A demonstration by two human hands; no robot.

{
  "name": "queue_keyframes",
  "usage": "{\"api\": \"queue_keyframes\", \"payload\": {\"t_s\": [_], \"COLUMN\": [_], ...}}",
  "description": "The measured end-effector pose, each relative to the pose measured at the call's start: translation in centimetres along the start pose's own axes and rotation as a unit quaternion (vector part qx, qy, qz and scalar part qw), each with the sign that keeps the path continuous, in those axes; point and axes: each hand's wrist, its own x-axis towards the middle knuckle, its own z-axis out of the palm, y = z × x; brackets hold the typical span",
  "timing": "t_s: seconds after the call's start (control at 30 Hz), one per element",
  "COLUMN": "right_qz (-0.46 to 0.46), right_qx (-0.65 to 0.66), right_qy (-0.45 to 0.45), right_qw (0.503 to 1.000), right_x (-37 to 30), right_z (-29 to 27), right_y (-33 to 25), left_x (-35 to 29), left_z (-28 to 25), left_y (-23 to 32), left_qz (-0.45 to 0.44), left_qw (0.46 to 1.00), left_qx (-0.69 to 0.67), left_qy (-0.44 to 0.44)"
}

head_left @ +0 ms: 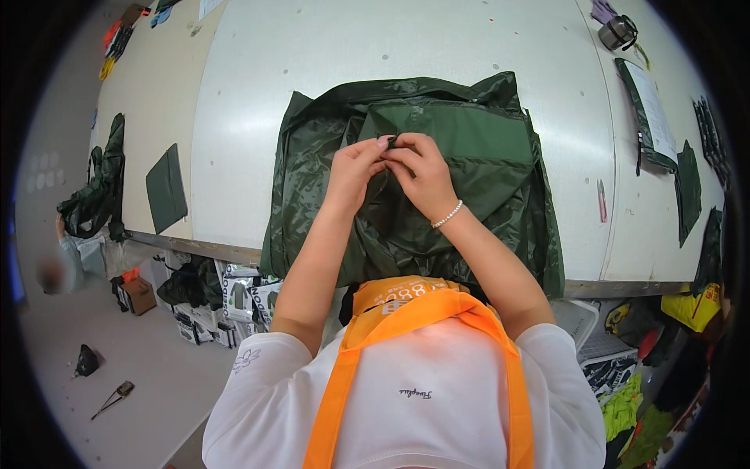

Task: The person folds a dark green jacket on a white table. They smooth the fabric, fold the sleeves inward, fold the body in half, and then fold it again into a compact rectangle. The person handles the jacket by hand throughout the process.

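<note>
A shiny dark green waterproof garment or sheet [461, 199] lies spread on the table in front of me, its near edge hanging toward my waist. A flatter, matte green panel [469, 129] shows across its upper middle. Over it, my left hand [358, 168] and my right hand [422, 168] meet with fingertips together. Both pinch a small dark bit of material [391, 143], which looks like part of the green fabric; its exact kind is too small to tell. A beaded bracelet [448, 214] circles my right wrist.
The pale table [258, 47] runs around the fabric. Red-handled snips [601, 201] lie at right, near a document [650, 109] on green fabric and a steel mug [617, 33]. At left are a folded green piece [166, 189] and a hanging green bundle [98, 187]. Packages [242, 293] sit below.
</note>
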Motion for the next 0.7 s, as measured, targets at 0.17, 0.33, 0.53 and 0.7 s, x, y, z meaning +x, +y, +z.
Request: {"api": "queue_keyframes", "payload": {"t_s": [0.17, 0.33, 0.53, 0.7], "right_qz": [0.03, 0.144, 0.106, 0.123], "right_qx": [0.051, 0.143, 0.089, 0.034], "right_qy": [-0.01, 0.025, 0.002, 0.051], "right_qw": [0.998, 0.979, 0.99, 0.991], "right_x": [0.0, 1.0, 1.7, 1.2], "right_z": [-0.7, -1.7, -2.3, -3.4], "right_y": [-0.2, 0.1, 1.9, 3.6], "left_x": [0.5, 0.5, 0.2, 0.8], "left_z": [-0.4, 0.1, 1.5, 2.6], "left_y": [-1.0, -1.2, -1.2, -0.8], "left_qz": [0.032, 0.069, 0.17, 0.171], "left_qw": [0.993, 0.96, 0.897, 0.88], "left_qx": [0.109, 0.261, 0.403, 0.439], "left_qy": [0.045, 0.071, 0.058, 0.058]}}
